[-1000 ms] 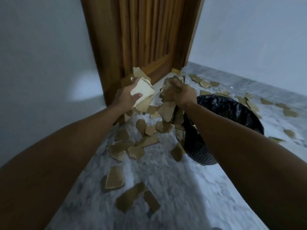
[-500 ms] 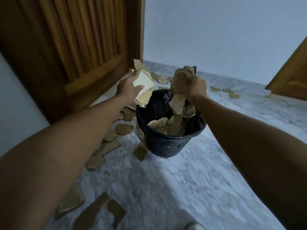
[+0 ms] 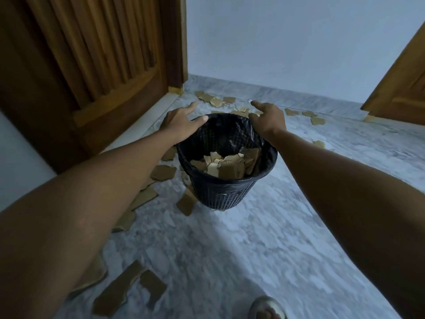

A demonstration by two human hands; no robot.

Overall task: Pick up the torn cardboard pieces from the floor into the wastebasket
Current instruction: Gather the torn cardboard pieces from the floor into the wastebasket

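A black mesh wastebasket [image 3: 220, 194] with a black liner stands on the marble floor, holding several torn cardboard pieces [image 3: 226, 165]. My left hand [image 3: 181, 124] hovers over its left rim with fingers spread, empty. My right hand [image 3: 268, 120] hovers over the far right rim, fingers straight, empty too. Loose cardboard pieces lie left of the basket [image 3: 163, 172], near my left forearm [image 3: 128, 288], and beyond the basket by the wall [image 3: 216, 101].
A slatted wooden door [image 3: 96, 65] stands to the left, a second wooden door [image 3: 400, 88] at the right edge. A white wall runs behind. My foot in a sandal [image 3: 268, 308] shows at the bottom. Marble floor [image 3: 241, 249] spreads in front.
Both hands have let go of their cardboard bundles, which now lie in the basket. The hands opened and rose over the rim. The view swung closer to the basket.
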